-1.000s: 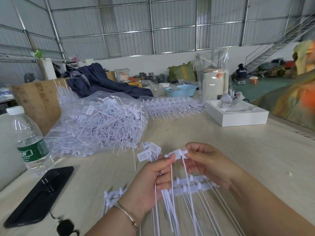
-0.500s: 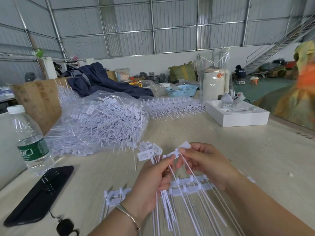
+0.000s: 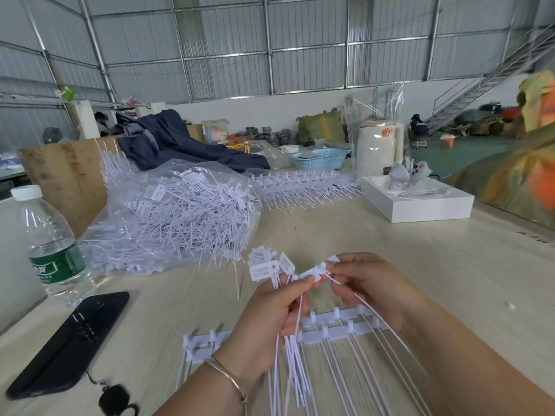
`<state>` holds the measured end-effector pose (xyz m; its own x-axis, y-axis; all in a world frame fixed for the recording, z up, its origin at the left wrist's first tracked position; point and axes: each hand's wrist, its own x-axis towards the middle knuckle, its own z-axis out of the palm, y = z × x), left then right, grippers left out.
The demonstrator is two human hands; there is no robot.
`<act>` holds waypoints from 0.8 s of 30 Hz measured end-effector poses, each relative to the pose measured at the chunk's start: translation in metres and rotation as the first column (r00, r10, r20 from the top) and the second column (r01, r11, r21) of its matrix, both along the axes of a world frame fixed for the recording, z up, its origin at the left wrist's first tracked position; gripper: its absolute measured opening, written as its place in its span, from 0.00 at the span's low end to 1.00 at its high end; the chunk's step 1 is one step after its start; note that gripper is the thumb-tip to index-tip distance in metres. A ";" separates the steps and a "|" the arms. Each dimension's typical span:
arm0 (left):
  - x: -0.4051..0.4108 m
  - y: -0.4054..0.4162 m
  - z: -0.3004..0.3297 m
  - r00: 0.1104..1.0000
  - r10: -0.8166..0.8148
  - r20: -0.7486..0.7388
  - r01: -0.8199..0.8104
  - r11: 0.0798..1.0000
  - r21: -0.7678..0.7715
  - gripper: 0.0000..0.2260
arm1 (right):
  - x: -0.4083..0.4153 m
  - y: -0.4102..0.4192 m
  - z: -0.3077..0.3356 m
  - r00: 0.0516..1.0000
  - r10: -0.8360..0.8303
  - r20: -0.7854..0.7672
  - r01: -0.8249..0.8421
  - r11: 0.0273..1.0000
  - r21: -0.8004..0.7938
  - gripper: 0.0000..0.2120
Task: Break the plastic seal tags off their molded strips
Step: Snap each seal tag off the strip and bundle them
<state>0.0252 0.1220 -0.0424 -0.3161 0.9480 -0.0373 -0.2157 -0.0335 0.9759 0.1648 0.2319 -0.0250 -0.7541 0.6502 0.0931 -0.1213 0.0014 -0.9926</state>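
Observation:
A white molded strip [image 3: 330, 325] lies flat on the table under my hands, with thin tails running toward me. My left hand [image 3: 270, 322] grips a bundle of loose white seal tags [image 3: 264, 268], their flat heads fanning above my fingers and their tails hanging below. My right hand [image 3: 369, 286] pinches the head of one seal tag [image 3: 318, 270] between thumb and fingers, held up against my left fingertips. That tag's tail slants down to the right, over the strip.
A clear bag heaped with loose tags [image 3: 177, 217] lies at the back left. More unbroken strips [image 3: 303, 187] lie behind it. A water bottle [image 3: 51, 247] and a black phone [image 3: 69, 340] sit at the left, a white box [image 3: 420, 202] at the right.
My right hand has swung the pinched tag's head toward the bundle in my left hand, and its tail has come up off the strip and slants right.

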 end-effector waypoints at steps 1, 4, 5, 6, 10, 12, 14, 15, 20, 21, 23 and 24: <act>-0.001 0.000 0.001 1.000 -0.023 0.009 0.023 1.000 0.001 0.06 | 0.001 0.001 0.001 1.000 0.017 0.002 -0.017 1.000 0.006 0.11; -0.006 0.000 0.009 0.989 -0.122 0.083 0.124 0.992 -0.021 0.06 | 0.005 0.002 0.007 0.996 0.087 0.028 -0.088 0.995 0.043 0.12; -0.008 -0.001 0.012 0.983 -0.159 0.096 0.164 0.985 -0.048 0.07 | 0.007 0.002 0.009 0.993 0.116 0.033 -0.117 0.992 0.044 0.10; -0.010 -0.002 0.014 0.975 -0.196 0.108 0.205 0.975 -0.081 0.08 | 0.008 0.001 0.009 0.988 0.153 0.033 -0.154 0.987 0.033 0.08; -0.009 -0.007 0.015 0.905 -0.396 0.157 0.417 0.899 -0.134 0.15 | 0.008 -0.002 0.009 0.949 0.316 0.008 -0.316 0.948 -0.049 0.09; -0.012 -0.008 0.018 0.838 -0.487 0.244 0.516 0.854 -0.066 0.14 | 0.013 0.001 0.012 0.916 0.383 -0.119 -0.395 0.912 -0.110 0.12; -0.023 -0.009 0.024 0.749 -0.547 0.375 0.561 0.824 0.082 0.12 | 0.020 0.008 0.017 0.880 0.349 -0.322 -0.421 0.887 -0.189 0.13; -0.028 -0.011 0.026 0.720 -0.555 0.417 0.549 0.823 0.146 0.12 | 0.023 0.013 0.018 0.878 0.278 -0.389 -0.385 0.894 -0.230 0.13; -0.025 -0.004 0.018 0.813 -0.364 0.455 0.335 0.931 0.146 0.18 | 0.011 0.013 0.013 0.941 -0.007 -0.338 -0.117 0.931 -0.345 0.06; -0.022 -0.002 0.014 0.852 -0.307 0.425 0.289 0.951 0.107 0.17 | 0.008 0.011 0.011 0.948 -0.002 -0.318 -0.109 0.937 -0.332 0.03; -0.018 0.001 0.011 0.900 -0.215 0.379 0.221 0.975 0.027 0.14 | 0.004 0.006 0.008 0.961 0.021 -0.276 -0.109 0.946 -0.305 0.01; -0.017 0.001 0.010 0.914 -0.184 0.361 0.202 0.979 -0.012 0.12 | 0.002 0.003 0.007 0.965 0.029 -0.259 -0.107 0.950 -0.295 0.02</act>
